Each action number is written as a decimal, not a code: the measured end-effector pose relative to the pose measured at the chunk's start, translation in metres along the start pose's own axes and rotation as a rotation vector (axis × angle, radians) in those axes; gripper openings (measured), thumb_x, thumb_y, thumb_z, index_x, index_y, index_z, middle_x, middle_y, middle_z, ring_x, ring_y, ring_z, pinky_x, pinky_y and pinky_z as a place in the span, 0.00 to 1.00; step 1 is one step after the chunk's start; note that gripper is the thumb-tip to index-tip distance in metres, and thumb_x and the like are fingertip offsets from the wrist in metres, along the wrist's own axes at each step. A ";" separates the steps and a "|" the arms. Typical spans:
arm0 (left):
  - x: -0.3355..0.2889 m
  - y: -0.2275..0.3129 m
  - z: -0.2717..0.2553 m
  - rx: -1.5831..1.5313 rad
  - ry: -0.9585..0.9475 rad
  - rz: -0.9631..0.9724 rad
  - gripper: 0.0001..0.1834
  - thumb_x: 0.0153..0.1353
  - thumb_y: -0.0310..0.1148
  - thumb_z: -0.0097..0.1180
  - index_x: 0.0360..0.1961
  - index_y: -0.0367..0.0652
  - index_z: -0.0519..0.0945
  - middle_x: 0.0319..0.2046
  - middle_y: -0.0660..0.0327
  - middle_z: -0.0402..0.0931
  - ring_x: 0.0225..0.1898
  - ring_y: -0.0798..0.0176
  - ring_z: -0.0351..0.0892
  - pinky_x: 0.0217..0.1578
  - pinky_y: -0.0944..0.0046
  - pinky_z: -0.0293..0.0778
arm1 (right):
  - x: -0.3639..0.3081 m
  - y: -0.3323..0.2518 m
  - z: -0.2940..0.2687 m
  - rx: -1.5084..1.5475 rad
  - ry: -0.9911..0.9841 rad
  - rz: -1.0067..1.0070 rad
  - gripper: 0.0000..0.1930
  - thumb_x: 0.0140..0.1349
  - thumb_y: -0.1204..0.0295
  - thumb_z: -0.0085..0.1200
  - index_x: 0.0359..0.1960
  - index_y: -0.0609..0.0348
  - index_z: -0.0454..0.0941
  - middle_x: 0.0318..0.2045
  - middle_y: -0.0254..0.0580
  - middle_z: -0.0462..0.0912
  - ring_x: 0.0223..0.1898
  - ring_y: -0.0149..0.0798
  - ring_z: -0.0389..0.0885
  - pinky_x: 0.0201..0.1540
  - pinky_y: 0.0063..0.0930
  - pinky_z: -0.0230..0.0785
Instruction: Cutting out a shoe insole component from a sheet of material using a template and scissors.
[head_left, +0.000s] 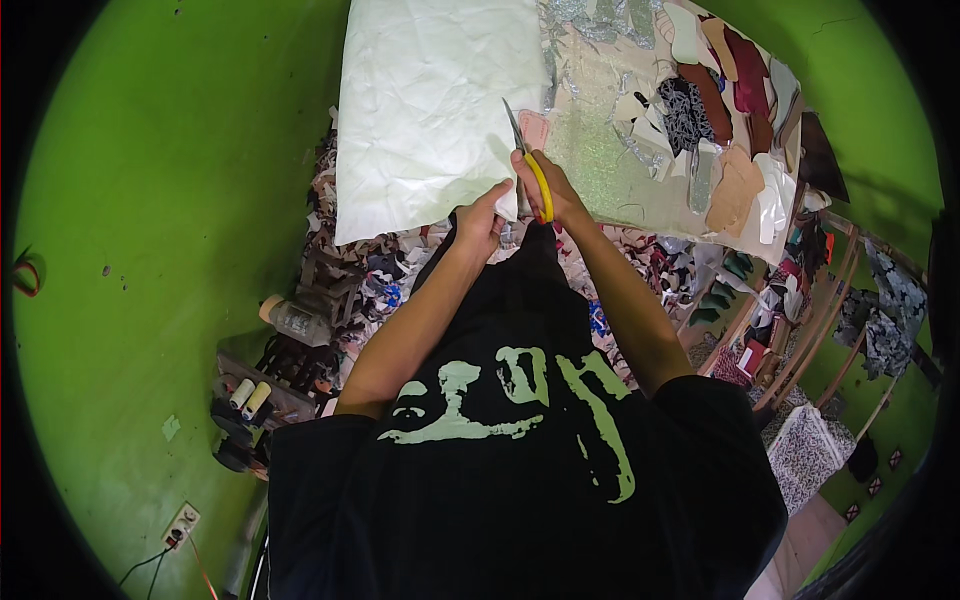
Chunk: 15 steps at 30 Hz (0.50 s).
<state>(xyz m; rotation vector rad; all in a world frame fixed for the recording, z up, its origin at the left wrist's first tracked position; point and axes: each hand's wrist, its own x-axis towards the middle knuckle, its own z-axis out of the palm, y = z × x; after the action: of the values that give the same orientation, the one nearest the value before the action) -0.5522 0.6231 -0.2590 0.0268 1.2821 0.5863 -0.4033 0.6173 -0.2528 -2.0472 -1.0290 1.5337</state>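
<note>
Lightly creased white sheet [435, 110]; left grip [480, 222] pinches its edge; right grip [562, 195] holds yellow-handled scissors [539, 177].

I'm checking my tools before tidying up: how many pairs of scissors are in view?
1: the yellow-handled scissors, in the right hand, by the white sheet. More may be hidden among the scraps.

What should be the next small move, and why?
Perhaps the left hand should gently pull taut the wide, white, fabric-like sheet: it looks creased, the hand pinches its near right corner, and the right hand holds yellow-handled metal scissors at its right edge.
</note>
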 end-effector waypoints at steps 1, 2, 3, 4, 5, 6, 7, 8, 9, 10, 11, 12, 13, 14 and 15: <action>0.001 -0.002 -0.001 -0.022 -0.011 0.018 0.18 0.55 0.29 0.70 0.45 0.37 0.77 0.38 0.61 0.81 0.36 0.65 0.82 0.35 0.68 0.79 | -0.002 0.000 0.001 0.041 0.042 -0.062 0.38 0.63 0.32 0.41 0.44 0.62 0.67 0.25 0.50 0.74 0.26 0.44 0.78 0.29 0.35 0.70; 0.001 -0.003 -0.001 -0.043 -0.022 0.035 0.18 0.55 0.29 0.70 0.45 0.37 0.77 0.37 0.61 0.81 0.35 0.65 0.82 0.35 0.68 0.79 | -0.003 0.001 0.001 0.083 0.084 -0.124 0.35 0.64 0.33 0.43 0.35 0.59 0.65 0.16 0.38 0.69 0.13 0.32 0.72 0.15 0.29 0.65; 0.003 -0.003 -0.003 -0.042 -0.021 0.035 0.18 0.55 0.29 0.70 0.45 0.37 0.77 0.37 0.61 0.81 0.35 0.65 0.82 0.35 0.68 0.79 | -0.003 0.001 0.000 0.083 0.084 -0.123 0.35 0.64 0.33 0.43 0.35 0.59 0.65 0.16 0.38 0.69 0.13 0.32 0.72 0.15 0.29 0.65; 0.003 -0.003 -0.004 -0.023 -0.042 0.022 0.19 0.56 0.30 0.69 0.46 0.38 0.77 0.40 0.61 0.81 0.39 0.65 0.82 0.39 0.67 0.79 | -0.005 -0.003 -0.003 0.028 0.039 -0.083 0.38 0.64 0.32 0.41 0.45 0.63 0.67 0.28 0.50 0.75 0.29 0.44 0.77 0.32 0.35 0.68; 0.004 -0.003 -0.005 -0.002 -0.063 0.009 0.19 0.57 0.31 0.69 0.48 0.39 0.77 0.42 0.61 0.80 0.42 0.66 0.81 0.44 0.65 0.79 | -0.007 -0.007 -0.006 -0.026 -0.005 -0.042 0.43 0.63 0.31 0.40 0.55 0.67 0.69 0.41 0.62 0.81 0.44 0.57 0.82 0.49 0.41 0.71; 0.004 -0.004 -0.005 0.000 -0.063 0.007 0.19 0.57 0.31 0.69 0.48 0.39 0.77 0.42 0.61 0.80 0.42 0.66 0.81 0.44 0.65 0.79 | -0.010 -0.010 -0.011 -0.025 -0.004 -0.041 0.43 0.63 0.31 0.40 0.55 0.67 0.69 0.41 0.62 0.81 0.44 0.57 0.82 0.49 0.41 0.71; 0.005 -0.005 -0.005 0.018 -0.123 0.053 0.25 0.57 0.33 0.69 0.53 0.40 0.74 0.50 0.57 0.76 0.51 0.63 0.76 0.50 0.62 0.75 | -0.015 -0.016 -0.015 -0.017 -0.048 0.007 0.43 0.63 0.32 0.42 0.53 0.67 0.70 0.40 0.62 0.81 0.43 0.56 0.82 0.48 0.41 0.72; 0.005 -0.005 -0.003 0.036 -0.184 0.099 0.30 0.57 0.35 0.69 0.59 0.41 0.71 0.58 0.53 0.72 0.60 0.61 0.72 0.56 0.59 0.72 | -0.019 -0.019 -0.019 -0.009 -0.091 0.056 0.42 0.62 0.33 0.45 0.51 0.68 0.70 0.40 0.63 0.81 0.42 0.56 0.83 0.47 0.40 0.72; 0.010 -0.006 -0.001 0.037 -0.187 0.098 0.30 0.57 0.35 0.69 0.59 0.41 0.71 0.58 0.53 0.72 0.60 0.61 0.72 0.56 0.59 0.72 | -0.020 -0.012 -0.022 -0.009 -0.088 0.056 0.42 0.62 0.33 0.45 0.51 0.68 0.70 0.40 0.63 0.81 0.42 0.56 0.83 0.47 0.40 0.72; 0.021 -0.009 0.000 0.153 -0.262 0.271 0.35 0.56 0.40 0.70 0.62 0.43 0.69 0.62 0.51 0.68 0.64 0.57 0.66 0.61 0.55 0.66 | -0.022 -0.002 -0.025 -0.062 -0.045 -0.009 0.40 0.62 0.34 0.48 0.50 0.68 0.70 0.37 0.61 0.81 0.41 0.55 0.83 0.45 0.40 0.73; 0.014 -0.004 0.014 0.277 -0.348 0.432 0.39 0.55 0.44 0.70 0.65 0.46 0.67 0.66 0.48 0.63 0.69 0.53 0.61 0.65 0.52 0.61 | -0.025 0.012 -0.031 -0.110 0.012 -0.062 0.39 0.61 0.36 0.52 0.48 0.68 0.70 0.35 0.60 0.81 0.40 0.54 0.84 0.42 0.39 0.73; 0.001 -0.001 0.021 0.434 -0.348 0.440 0.46 0.51 0.49 0.72 0.68 0.51 0.63 0.67 0.44 0.60 0.69 0.46 0.60 0.66 0.51 0.59 | -0.027 0.026 -0.037 -0.122 0.117 -0.095 0.37 0.58 0.39 0.59 0.44 0.69 0.70 0.32 0.57 0.80 0.37 0.52 0.83 0.38 0.38 0.73; 0.003 0.000 0.022 0.430 -0.351 0.442 0.46 0.51 0.49 0.72 0.68 0.51 0.63 0.67 0.44 0.60 0.69 0.46 0.60 0.66 0.51 0.59 | -0.032 0.031 -0.040 -0.126 0.119 -0.097 0.37 0.58 0.39 0.59 0.44 0.69 0.70 0.32 0.57 0.80 0.37 0.52 0.83 0.38 0.38 0.73; 0.012 -0.003 0.021 0.613 -0.315 0.461 0.47 0.50 0.51 0.72 0.69 0.54 0.62 0.67 0.43 0.60 0.68 0.46 0.61 0.65 0.52 0.60 | -0.037 0.036 -0.045 -0.167 0.218 -0.119 0.37 0.56 0.40 0.61 0.43 0.69 0.71 0.32 0.56 0.80 0.36 0.52 0.82 0.38 0.38 0.73; 0.021 -0.007 0.021 0.795 -0.275 0.477 0.48 0.49 0.53 0.72 0.69 0.58 0.61 0.67 0.42 0.61 0.68 0.46 0.62 0.64 0.54 0.61 | -0.040 0.042 -0.050 -0.208 0.318 -0.142 0.37 0.54 0.40 0.63 0.42 0.69 0.71 0.31 0.55 0.80 0.35 0.51 0.81 0.38 0.38 0.72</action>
<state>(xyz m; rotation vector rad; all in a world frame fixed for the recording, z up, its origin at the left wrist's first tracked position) -0.5269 0.6327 -0.2738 1.0590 1.1680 0.4177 -0.3483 0.5665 -0.2383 -2.2101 -1.2146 1.0261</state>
